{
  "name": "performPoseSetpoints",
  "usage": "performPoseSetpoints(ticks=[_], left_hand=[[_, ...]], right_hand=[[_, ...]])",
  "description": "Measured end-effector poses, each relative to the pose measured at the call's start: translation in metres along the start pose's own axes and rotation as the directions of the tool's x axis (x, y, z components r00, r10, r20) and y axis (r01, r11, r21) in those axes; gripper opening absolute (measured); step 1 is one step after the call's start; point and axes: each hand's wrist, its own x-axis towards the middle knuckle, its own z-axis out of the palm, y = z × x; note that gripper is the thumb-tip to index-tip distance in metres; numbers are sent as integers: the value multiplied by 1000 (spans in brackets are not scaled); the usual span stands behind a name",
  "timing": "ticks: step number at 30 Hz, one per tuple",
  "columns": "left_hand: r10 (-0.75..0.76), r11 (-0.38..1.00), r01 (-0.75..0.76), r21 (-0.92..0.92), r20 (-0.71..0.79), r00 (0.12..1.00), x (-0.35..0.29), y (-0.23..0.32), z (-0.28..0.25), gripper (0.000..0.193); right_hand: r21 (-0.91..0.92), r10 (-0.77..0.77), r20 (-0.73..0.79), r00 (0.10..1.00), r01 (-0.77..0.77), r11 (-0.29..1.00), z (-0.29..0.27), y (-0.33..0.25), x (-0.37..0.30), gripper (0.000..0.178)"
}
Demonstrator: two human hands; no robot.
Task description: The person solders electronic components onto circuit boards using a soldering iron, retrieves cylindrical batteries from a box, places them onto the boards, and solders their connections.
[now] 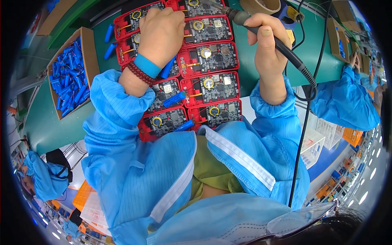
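Note:
My right hand (269,51) is closed around a soldering iron (239,17). Its metal tip points left over the boards in the far row. Above the left column of red cases, my left hand (161,34) has its fingers curled downward; whatever lies between the fingertips is hidden. Two columns of open red cases (184,83) lie under and between my hands, each with a dark circuit board (214,55) bearing a round coin cell (208,83). Blue cylindrical batteries (174,99) rest across several boards in the left column, one partly under my left wrist.
An open cardboard box (87,51) full of blue batteries stands on the green table (49,126) at left. Loose batteries (109,32) lie beside the cases. A brown ring-shaped roll (261,6) and a yellow sponge (290,36) sit at far right. The iron's cable (304,96) hangs nearby. Co-workers (345,98) sit around.

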Motion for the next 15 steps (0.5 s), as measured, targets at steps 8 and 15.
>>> performPoseSetpoints(ticks=[8,15], left_hand=[[7,1000,-7,2,-3,1000,1,-3,-1,7],[-1,995,7,97,-61,998,-4,-1,-15,7]], right_hand=[[4,-9,-22,1000,10,1000,-4,-7,-4,20],[-104,-2,-60,998,-5,995,-11,-16,-6,29]])
